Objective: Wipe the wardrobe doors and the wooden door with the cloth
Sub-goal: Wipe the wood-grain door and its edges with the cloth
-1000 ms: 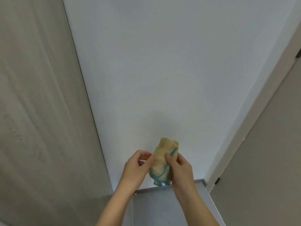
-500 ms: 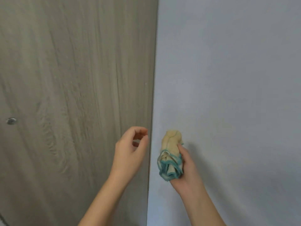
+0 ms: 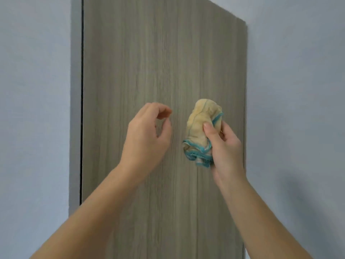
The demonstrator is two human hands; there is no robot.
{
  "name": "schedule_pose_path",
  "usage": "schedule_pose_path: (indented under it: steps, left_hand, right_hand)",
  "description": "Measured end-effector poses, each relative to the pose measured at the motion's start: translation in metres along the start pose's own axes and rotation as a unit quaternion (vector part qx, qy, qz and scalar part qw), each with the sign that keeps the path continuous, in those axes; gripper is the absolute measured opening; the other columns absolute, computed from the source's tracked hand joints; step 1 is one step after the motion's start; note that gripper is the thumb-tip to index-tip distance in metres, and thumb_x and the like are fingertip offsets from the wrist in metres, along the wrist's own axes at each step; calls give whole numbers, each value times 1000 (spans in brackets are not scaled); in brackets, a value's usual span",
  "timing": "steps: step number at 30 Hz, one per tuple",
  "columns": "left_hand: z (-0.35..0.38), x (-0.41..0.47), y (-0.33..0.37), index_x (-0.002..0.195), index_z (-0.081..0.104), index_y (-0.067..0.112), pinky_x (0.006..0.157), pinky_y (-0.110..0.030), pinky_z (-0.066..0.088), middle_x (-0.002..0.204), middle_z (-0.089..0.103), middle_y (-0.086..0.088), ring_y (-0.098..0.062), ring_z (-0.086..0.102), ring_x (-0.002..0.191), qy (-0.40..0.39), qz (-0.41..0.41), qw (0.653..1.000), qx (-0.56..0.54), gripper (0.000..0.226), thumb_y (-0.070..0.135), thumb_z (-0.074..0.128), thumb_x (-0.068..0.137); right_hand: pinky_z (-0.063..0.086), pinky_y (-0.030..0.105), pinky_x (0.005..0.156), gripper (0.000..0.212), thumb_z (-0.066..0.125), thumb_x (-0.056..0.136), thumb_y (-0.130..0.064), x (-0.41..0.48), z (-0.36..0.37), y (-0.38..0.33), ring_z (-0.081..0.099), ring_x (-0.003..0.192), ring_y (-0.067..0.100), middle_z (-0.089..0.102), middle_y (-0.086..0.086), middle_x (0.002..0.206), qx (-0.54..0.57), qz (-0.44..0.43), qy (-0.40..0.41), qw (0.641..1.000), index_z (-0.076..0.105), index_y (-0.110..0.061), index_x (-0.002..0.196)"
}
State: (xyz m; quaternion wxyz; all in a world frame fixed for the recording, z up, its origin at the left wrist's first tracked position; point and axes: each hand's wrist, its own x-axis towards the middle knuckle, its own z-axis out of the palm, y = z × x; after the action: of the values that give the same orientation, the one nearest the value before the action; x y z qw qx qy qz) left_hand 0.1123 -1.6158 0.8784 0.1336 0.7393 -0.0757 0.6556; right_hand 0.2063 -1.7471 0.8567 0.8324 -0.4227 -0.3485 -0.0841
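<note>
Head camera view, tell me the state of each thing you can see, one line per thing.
cloth: bunched up, held in front of the door.
right hand: grips the cloth, thumb pressed on it.
left hand: empty, fingers loosely curled.
wooden door: upright, dark gap along its left edge; whether it is latched cannot be told.

Two bare arms of one person. The left forearm and the right forearm are slim and smooth, uncovered all the way to the wrist. The left hand and the right hand are bare as well. The right hand's thumbnail is short and rounded.
</note>
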Motion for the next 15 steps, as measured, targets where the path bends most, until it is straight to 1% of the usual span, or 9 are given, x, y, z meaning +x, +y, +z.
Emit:
schedule_pose_path:
  steps: [2,3,5,7,9,10,13,15]
  left_hand:
    - [-18,37,-5,103,63,11,73,-8,40,98,59,9,3,48,81,25,44,997,52,14,8,60,91]
    - [-26,52,-7,104,63,11,74,-8,39,99,58,9,2,47,84,35,58,995,75,14,9,59,91]
    - [-41,87,-9,106,63,11,75,-10,38,100,58,8,-3,49,91,58,85,988,113,17,10,57,91]
    - [-56,121,-12,108,63,9,81,-17,38,103,60,3,-11,52,99,85,104,981,139,19,8,57,91]
    - [-68,151,-18,110,64,7,87,-30,43,106,61,-3,-21,54,106,108,129,971,168,21,7,56,90]
    - [-72,166,-22,111,64,7,89,-34,43,109,61,-5,-24,53,109,115,137,966,186,23,7,55,90]
    - [-85,206,-38,123,59,10,96,-35,35,123,56,-6,-24,46,120,124,123,954,242,32,11,51,91]
    - [-93,229,-48,132,53,11,102,-38,31,134,50,-6,-24,39,128,123,111,946,278,40,14,48,92]
  right_hand:
    - [59,36,82,37,69,89,-24,25,25,-16,71,97,11,73,-3,108,-10,-56,7,998,57,-22,124]
    - [59,35,82,38,70,88,-25,34,36,-23,70,96,8,72,-5,108,-26,-86,6,996,55,-25,123]
    - [59,30,78,33,72,87,-27,55,61,-40,70,92,5,71,-7,104,-65,-159,8,985,53,-35,113]
    - [58,26,73,31,71,87,-28,79,90,-59,69,89,2,70,-10,101,-90,-227,10,970,53,-40,109]
    - [57,25,77,31,70,87,-28,101,119,-78,67,92,1,68,-13,104,-110,-283,13,953,55,-37,114]
    - [55,23,81,34,69,88,-27,112,131,-86,65,95,0,67,-15,106,-121,-307,16,944,57,-34,118]
    - [48,15,85,40,66,89,-23,142,171,-112,59,101,0,62,-17,111,-154,-378,32,912,57,-26,127]
    - [46,16,85,40,65,89,-22,162,196,-125,56,101,3,61,-13,113,-180,-424,44,887,58,-25,128]
